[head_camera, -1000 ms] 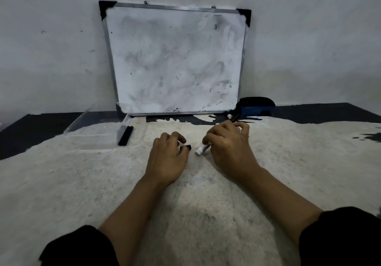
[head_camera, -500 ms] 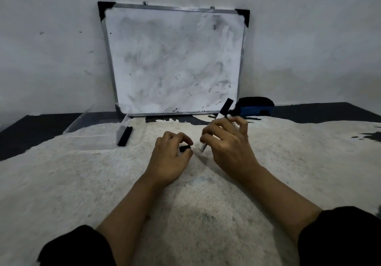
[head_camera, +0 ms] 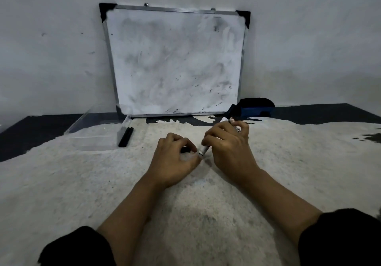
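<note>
White marker (head_camera: 204, 148) slants toward one o'clock, grasped in the right hand (head_camera: 231, 152) grip, while the curled left hand (head_camera: 175, 163) pinches a black cap (head_camera: 185, 149).

Left hand (head_camera: 175, 162), right hand (head_camera: 231, 152) curled, nearly touching.

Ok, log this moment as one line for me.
left hand: pinches black cap | right hand: grips marker | cap at marker tip, seating unclear | whiteboard: smudged, propped behind
</note>
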